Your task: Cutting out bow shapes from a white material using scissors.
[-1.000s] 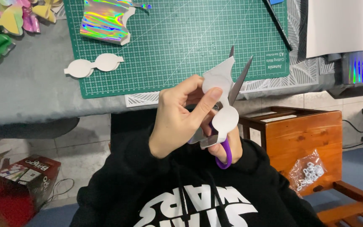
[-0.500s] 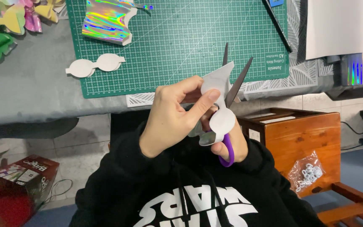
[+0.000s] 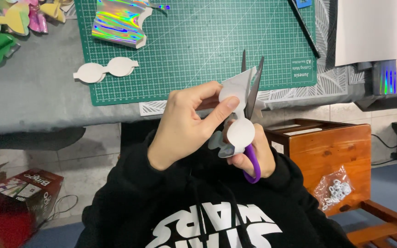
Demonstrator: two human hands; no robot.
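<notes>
Nearest the camera, the right hand grips the purple-handled scissors, its fingers curled shut through the loop; the blades stand apart, points up. The left hand pinches the white paper cutout between thumb and fingers, holding it in the blades above the lap, in front of the surface. Since half a second ago the blades have turned more upright and the cutout has shifted slightly. Farther off on the green cutting mat lie a white bow-shaped template and a holographic sheet, both unmoved.
</notes>
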